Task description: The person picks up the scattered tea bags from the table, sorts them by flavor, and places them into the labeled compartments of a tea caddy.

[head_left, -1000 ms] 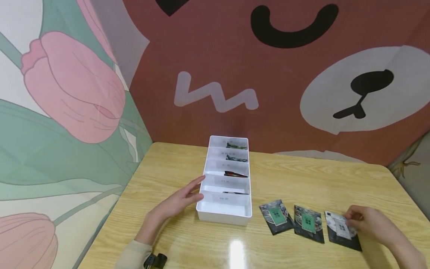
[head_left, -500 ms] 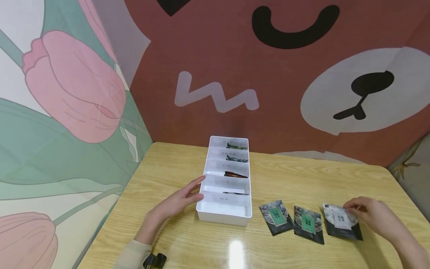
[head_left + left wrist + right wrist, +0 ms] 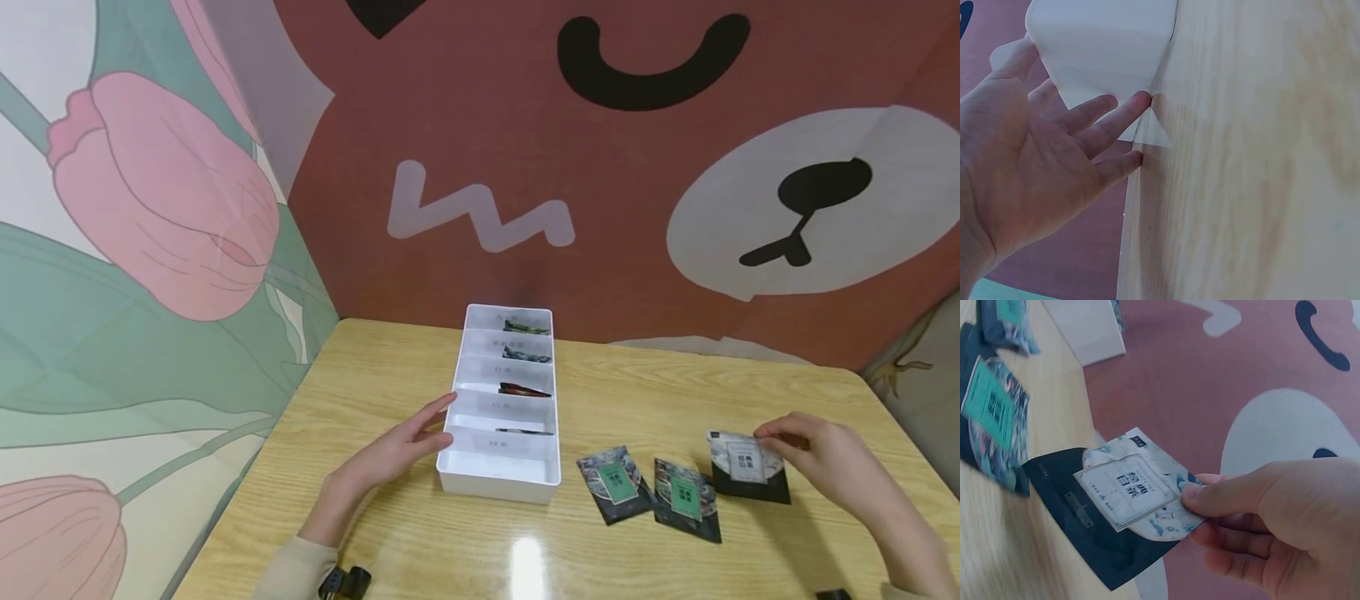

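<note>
My right hand (image 3: 828, 458) pinches a tea sachet with a white label (image 3: 1127, 490) by its edge, thumb on the front and fingers behind. The sachet is tilted and lifted off the table at the right. My left hand (image 3: 393, 450) touches the left side of a white divided box (image 3: 498, 490), its fingers extended, as the left wrist view also shows. Sachets stand in several of the box's compartments; the nearest compartment holds none. Two sachets with green labels lie flat on the table right of the box, one (image 3: 615, 484) nearer it and the other (image 3: 686, 500) beside that.
The wooden table (image 3: 637, 400) runs back to a wall covering (image 3: 487, 125) printed with a brown bear. A second printed covering (image 3: 165, 250) with pink flowers borders the left side. Faint lettering marks the box's dividers.
My right hand has taken the white-labelled sachet off the table and raised it, moving slightly left and away from me. The left hand stays at the box.
</note>
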Action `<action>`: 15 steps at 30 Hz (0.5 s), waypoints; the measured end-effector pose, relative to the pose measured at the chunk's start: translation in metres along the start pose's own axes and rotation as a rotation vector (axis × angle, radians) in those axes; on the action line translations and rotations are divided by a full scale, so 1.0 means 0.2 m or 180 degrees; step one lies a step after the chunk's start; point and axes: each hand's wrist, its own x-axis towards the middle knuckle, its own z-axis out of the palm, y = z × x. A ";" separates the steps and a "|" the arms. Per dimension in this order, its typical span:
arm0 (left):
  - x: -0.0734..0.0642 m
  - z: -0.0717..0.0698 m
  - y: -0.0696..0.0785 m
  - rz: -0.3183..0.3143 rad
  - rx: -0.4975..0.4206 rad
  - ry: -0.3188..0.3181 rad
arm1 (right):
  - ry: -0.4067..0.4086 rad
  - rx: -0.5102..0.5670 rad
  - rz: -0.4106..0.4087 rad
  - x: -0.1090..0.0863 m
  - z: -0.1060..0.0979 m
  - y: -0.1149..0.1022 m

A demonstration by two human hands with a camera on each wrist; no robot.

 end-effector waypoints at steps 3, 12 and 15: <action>0.00 0.00 0.00 -0.0025 -0.0036 0.0023 | 0.0287 0.0008 -0.0261 0.02 0.01 -0.05; -0.01 0.01 0.00 -0.0061 -0.0059 0.0059 | 0.0891 0.0119 -0.0783 0.11 0.06 -0.26; -0.01 0.01 0.00 -0.0031 -0.0067 0.0040 | 0.1054 0.0191 -0.0906 0.15 0.07 -0.32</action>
